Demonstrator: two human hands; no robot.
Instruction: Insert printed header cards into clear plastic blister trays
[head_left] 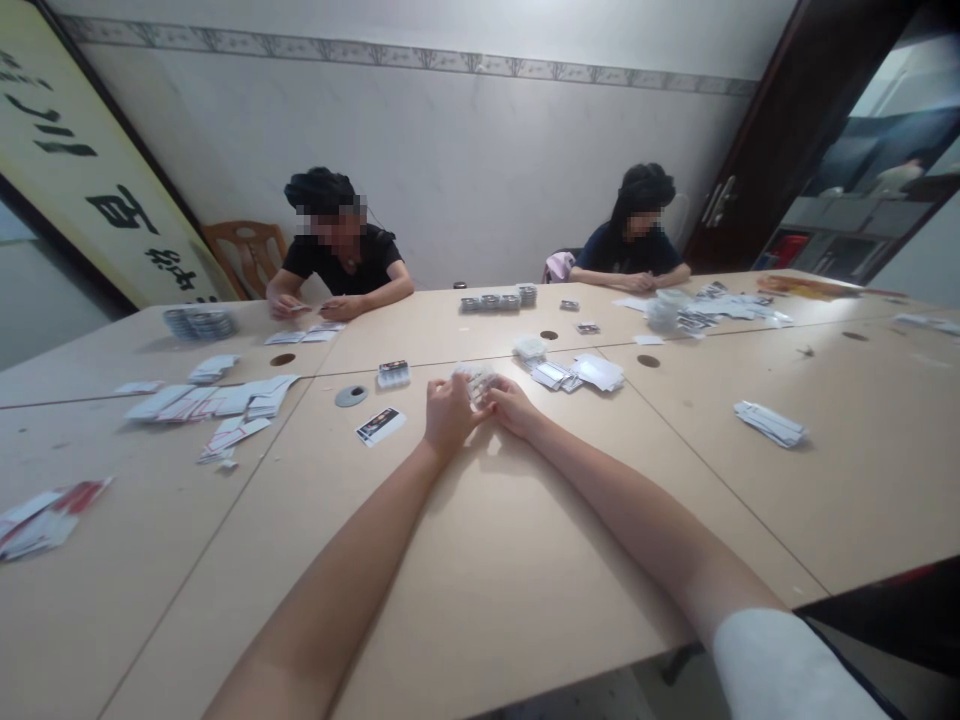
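Just above the table, my left hand [448,412] and my right hand [515,408] grip a small clear plastic pack [477,382] between their fingers. Its details are blurred and partly covered by my fingers. To the left of my hands lies a flat printed card [380,427], dark with a white border. Behind that card sits a small clear pack with a dark printed top [394,374]. Beyond my right hand are a little stack of clear plastic pieces [529,348] and a pile of white cards [598,372].
Two people [349,255] [634,235] sit across the wide table [525,560]. Stacked packs [495,300] stand at the far middle, others [199,323] far left. Paper piles [214,402] lie left, a card bundle [771,424] right. Cable holes [283,360] and a grey disc [351,396] mark the surface.
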